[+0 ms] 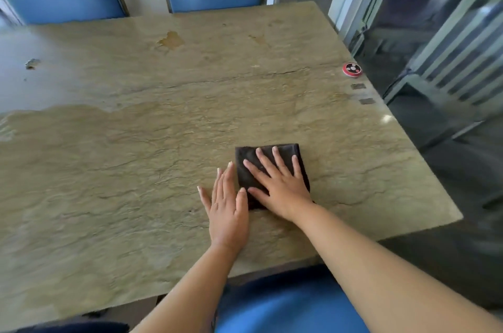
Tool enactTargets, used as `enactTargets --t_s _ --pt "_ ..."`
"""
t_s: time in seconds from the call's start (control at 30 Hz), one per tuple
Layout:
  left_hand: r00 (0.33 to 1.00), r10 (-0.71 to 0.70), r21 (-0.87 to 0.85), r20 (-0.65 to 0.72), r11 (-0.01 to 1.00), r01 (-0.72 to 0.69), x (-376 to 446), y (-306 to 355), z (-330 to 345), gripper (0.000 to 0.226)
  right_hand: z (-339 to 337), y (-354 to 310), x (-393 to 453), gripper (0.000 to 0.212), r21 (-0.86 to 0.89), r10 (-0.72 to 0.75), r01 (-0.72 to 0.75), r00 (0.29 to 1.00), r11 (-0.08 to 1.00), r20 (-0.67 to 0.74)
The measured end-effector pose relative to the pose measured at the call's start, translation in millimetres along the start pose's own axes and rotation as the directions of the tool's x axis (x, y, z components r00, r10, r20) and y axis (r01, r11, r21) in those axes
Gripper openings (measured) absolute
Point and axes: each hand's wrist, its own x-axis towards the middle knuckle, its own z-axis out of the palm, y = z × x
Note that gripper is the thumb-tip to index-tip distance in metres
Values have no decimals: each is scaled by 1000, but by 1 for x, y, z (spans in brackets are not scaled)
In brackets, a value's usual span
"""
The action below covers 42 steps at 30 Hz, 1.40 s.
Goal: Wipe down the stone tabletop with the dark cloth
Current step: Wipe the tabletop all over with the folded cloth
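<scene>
The folded dark cloth (pixel 272 169) is pressed flat on the stone surface (pixel 136 169) under the right hand (pixel 280 182), fingers spread apart. At its 9 o'clock, the left hand (pixel 227 204) is laid flat, fingers together, thumb touching the cloth's edge.

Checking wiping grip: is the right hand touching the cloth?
Touching. The head view shows the right hand pressed flat on the cloth, fingers spread over it.

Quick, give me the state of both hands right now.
Left hand: open, flat on the tabletop beside the cloth, holding nothing.
Right hand: open, fingers spread, pressed flat on the cloth.
</scene>
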Motion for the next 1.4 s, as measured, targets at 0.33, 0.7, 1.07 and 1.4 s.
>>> enactTargets --t_s 0.33,0.7,1.07,1.4 --pt "808 429 405 404 708 -579 34 23 24 59 -22 29 -23 47 745 647 -416 762 522 -28" --pt "921 202 627 332 682 -376 38 -33 -35 62 -9 17 -27 57 455 611 -569 789 685 67" --pt "867 195 674 458 561 -482 -4 -146 -173 60 0 -98 3 65 202 384 -390 921 898 72" --pt "889 136 650 437 635 -417 21 -176 -210 60 37 -255 15 58 474 500 -380 852 794 -154"
